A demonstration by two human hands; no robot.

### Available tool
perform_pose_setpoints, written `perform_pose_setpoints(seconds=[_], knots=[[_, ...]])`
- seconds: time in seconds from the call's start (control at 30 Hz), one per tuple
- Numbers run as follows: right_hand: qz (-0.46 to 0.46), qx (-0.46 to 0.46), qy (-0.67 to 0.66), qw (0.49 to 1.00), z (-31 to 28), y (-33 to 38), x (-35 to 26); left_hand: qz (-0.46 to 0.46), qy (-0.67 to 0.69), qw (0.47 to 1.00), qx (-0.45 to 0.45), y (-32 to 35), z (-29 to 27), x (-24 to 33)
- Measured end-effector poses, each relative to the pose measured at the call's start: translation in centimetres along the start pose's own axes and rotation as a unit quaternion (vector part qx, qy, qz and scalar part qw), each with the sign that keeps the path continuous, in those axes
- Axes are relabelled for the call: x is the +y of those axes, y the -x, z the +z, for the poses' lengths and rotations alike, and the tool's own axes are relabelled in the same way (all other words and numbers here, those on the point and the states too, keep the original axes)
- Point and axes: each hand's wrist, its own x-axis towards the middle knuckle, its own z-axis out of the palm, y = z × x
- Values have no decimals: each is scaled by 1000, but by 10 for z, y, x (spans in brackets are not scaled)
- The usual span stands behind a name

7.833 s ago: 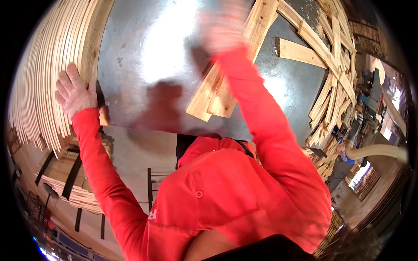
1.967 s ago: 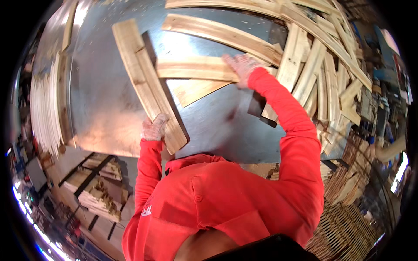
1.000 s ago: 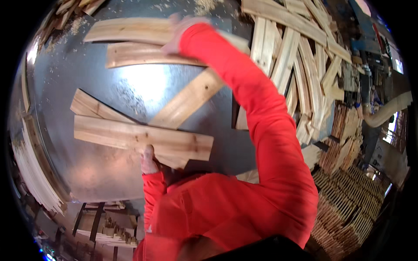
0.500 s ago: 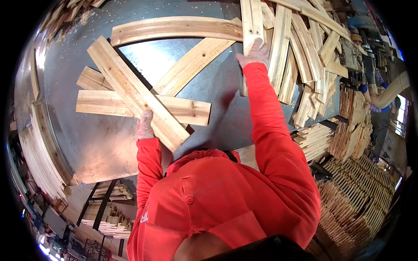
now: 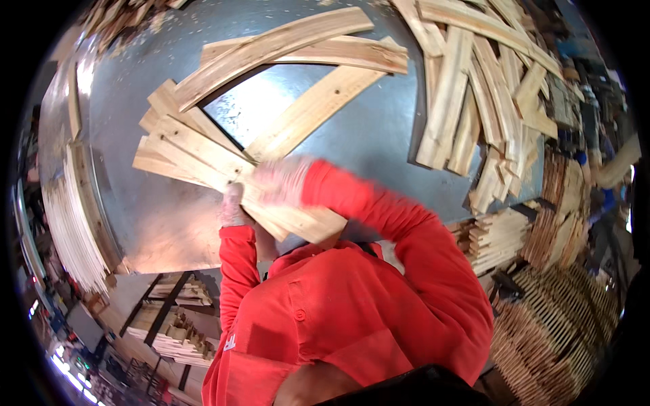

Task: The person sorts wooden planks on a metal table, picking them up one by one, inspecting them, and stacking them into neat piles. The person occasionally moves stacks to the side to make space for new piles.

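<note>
Several pale wooden boards lie fanned and crossed on a grey metal table [image 5: 376, 128]. My left hand [image 5: 234, 208], in a thin clear glove, grips the near edge of a wooden board [image 5: 203, 150], thumb on top and fingers hidden beneath. Over the same board is my right hand [image 5: 279, 181], gloved too and smeared by motion, so its fingers cannot be made out. Other board ends stick out below it toward my chest. Beyond my hands, a slightly curved board [image 5: 271, 53] rests across another board [image 5: 362, 53], and a slanting board [image 5: 318, 105] runs toward them.
A loose heap of boards [image 5: 443, 101] covers the table's right side. Stacked strips [image 5: 500, 240] and a larger stack [image 5: 562, 325] stand at the lower right. Long strips [image 5: 74, 216] line the left edge. Wood scraps [image 5: 115, 24] lie at the far left.
My right hand has swung left from the heap to the boards by my left hand. A board now lies across the far curved one, and the boards under my hands are arranged differently.
</note>
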Motion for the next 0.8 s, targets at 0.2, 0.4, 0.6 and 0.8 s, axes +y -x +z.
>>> perform_pose_setpoints(seconds=[0.2,0.4,0.6,0.8], knots=[[10,195,631,751,-207,-118,14,70,36,997,24,-5,-2,-14],[127,70,447,883,-188,-125,-32,126,-59,987,75,-2,-10,-6],[172,-33,114,978,-59,-118,-49,136,-31,980,140,-23,18,50],[-33,-35,337,940,-59,-96,-36,196,-121,967,110,-39,1,47]])
